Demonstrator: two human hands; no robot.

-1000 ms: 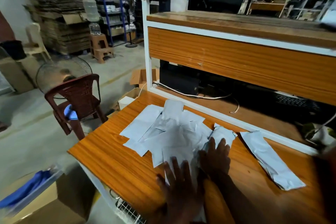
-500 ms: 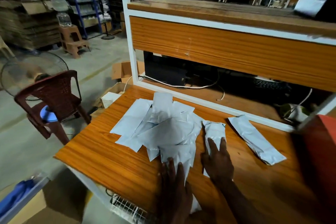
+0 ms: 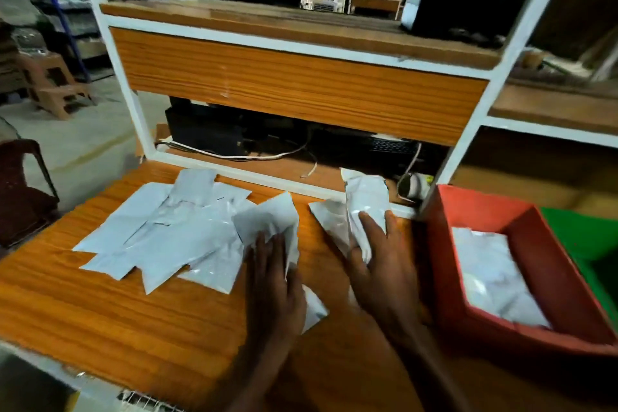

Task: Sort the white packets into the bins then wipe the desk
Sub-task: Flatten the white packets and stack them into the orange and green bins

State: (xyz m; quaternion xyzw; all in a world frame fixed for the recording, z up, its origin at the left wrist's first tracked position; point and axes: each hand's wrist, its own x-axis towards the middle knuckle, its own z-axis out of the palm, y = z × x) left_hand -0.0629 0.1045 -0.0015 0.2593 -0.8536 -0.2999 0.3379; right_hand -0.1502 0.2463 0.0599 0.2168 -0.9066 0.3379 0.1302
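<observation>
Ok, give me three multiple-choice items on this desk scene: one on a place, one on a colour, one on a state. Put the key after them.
1. Where is the red bin?
A. at the desk's right end
B. on the floor by the chair
C. on the top shelf

2. What colour is the bin behind the red one?
A. blue
B. green
C. yellow

3. What is the state of the red bin?
A. empty
B. upside down
C. already holds white packets

Key: 1 A, it sits on the desk to the right of the right hand. 2 B, a green bin shows past its far wall. 3 C, white packets lie inside it, while the pile beside the left hand is still unsorted.
</observation>
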